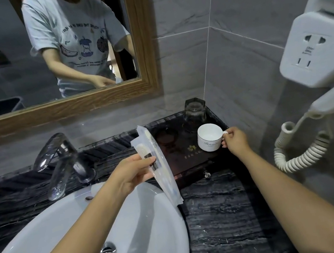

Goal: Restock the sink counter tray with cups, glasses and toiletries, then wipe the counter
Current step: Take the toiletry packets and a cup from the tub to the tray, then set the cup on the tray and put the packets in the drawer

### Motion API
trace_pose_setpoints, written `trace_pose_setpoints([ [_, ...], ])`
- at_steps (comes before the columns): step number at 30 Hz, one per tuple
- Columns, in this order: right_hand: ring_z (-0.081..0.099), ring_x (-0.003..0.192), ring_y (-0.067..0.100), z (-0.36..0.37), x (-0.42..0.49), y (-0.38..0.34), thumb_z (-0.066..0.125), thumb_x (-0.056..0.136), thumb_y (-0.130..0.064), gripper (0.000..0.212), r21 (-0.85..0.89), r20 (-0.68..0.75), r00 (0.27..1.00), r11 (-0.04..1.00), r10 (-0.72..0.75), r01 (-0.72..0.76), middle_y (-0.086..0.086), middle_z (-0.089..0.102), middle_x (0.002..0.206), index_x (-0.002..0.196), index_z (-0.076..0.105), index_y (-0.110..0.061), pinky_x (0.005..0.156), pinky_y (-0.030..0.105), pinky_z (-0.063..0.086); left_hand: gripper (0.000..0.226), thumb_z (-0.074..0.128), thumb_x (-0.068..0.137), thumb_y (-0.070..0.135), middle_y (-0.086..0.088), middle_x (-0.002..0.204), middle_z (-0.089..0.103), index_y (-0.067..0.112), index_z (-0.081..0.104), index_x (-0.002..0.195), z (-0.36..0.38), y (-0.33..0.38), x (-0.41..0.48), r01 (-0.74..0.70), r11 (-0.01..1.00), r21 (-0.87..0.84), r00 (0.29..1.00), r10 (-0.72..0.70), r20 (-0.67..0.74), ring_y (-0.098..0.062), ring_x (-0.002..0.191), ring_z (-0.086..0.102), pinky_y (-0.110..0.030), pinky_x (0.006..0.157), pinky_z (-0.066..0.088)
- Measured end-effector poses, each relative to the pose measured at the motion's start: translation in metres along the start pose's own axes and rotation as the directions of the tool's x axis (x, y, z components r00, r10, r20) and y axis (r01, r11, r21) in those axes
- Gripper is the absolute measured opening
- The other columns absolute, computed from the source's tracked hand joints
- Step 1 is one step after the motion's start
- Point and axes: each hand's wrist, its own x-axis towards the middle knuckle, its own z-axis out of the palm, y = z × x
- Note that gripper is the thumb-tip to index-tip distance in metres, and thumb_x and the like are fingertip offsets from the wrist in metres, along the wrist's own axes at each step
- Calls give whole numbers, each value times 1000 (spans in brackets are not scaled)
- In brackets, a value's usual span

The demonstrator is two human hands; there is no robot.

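Note:
A dark tray [191, 166] sits on the black marble counter [222, 211] in the back right corner. A clear glass [194, 112] stands upside down at the tray's far end. My right hand [234, 141] pinches the handle of a white cup [209, 137], which rests upright on the tray's right side. My left hand [134, 172] holds clear plastic packets of toiletries [159, 166] over the tray's left edge, above the basin rim; a toothbrush or comb shows inside.
A white basin [112, 232] fills the lower left, with a chrome tap [60, 161] behind it. A wall-mounted white hair dryer [322, 53] with a coiled cord [298, 154] hangs on the right. A wood-framed mirror [140, 43] is above the counter.

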Motion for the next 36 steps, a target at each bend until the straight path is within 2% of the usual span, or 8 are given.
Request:
trace_pose_setpoints([
  [2, 62, 57, 21, 3, 1, 0, 48, 89, 3, 17, 69, -30, 998, 996, 59, -57, 15, 62, 71, 105, 53, 7, 66, 34, 59, 16, 64, 80, 0, -5, 76, 75, 7, 69, 93, 1, 0, 0, 1, 1000, -6, 1000, -1, -4, -15, 68, 71, -24, 56, 57],
  [4, 65, 87, 36, 5, -9, -2, 50, 84, 4, 30, 47, -100, 993, 997, 66, -61, 24, 65, 98, 114, 51, 5, 87, 47, 52, 16, 65, 80, 1, -6, 77, 75, 8, 70, 94, 0, -1, 1, 7, 1000, 2, 1000, -7, -12, -15, 67, 70, -23, 55, 56],
  [7, 56, 107, 39, 12, -49, -9, 54, 78, 5, 38, 13, -232, 972, 999, -40, 44, 25, 55, 118, 116, 50, 5, 95, 44, 45, 17, 66, 79, 2, -7, 80, 74, 8, 70, 95, -2, -3, 2, 14, 1000, 3, 1000, -14, -13, -17, 71, 67, -23, 56, 57],
  [10, 44, 117, 40, 28, -76, -11, 68, 72, -4, 51, -61, -232, 962, 989, -143, 132, 25, 50, 123, 118, 48, 6, 104, 44, 32, 16, 65, 79, 1, -7, 82, 72, 8, 70, 93, -1, -4, 3, 23, 1000, -13, 1000, -23, -7, -18, 72, 64, -25, 58, 58],
  [16, 33, 128, 38, 44, -70, -28, 84, 62, -31, 94, -73, -272, 961, 997, -43, 24, 21, 39, 138, 136, 34, 0, 105, 43, 29, 15, 65, 79, 2, -4, 75, 75, 9, 70, 91, -1, -7, 3, 27, 1000, -7, 999, -27, -19, -13, 64, 70, -28, 68, 60],
  [24, 35, 128, 35, 41, -48, -22, 81, 65, -26, 84, -99, -236, 967, 992, -94, 72, 17, 46, 136, 134, 39, -4, 103, 44, 34, 18, 65, 79, 2, 3, 60, 71, 8, 68, 96, -4, -9, 3, 44, 999, -7, 998, -44, -46, -8, 49, 64, -29, 72, 59],
  [32, 32, 130, 36, 29, -50, -22, 80, 66, -18, 82, -90, -147, 984, 992, -102, 90, 19, 43, 138, 135, 38, -1, 105, 38, 28, 13, 64, 81, 1, 4, 56, 69, 10, 67, 90, 3, -11, 0, 50, 999, 1, 997, -50, -55, -5, 44, 62, -21, 54, 57],
  [36, 44, 117, 36, 24, -102, -31, 69, 79, -18, 50, -148, -200, 952, 968, -231, 203, 19, 52, 124, 121, 49, 0, 100, 37, 33, 12, 60, 83, 0, 7, 46, 63, 9, 64, 90, 7, -10, -1, 31, 999, -9, 999, -31, -31, -5, 37, 56, -21, 58, 58],
])
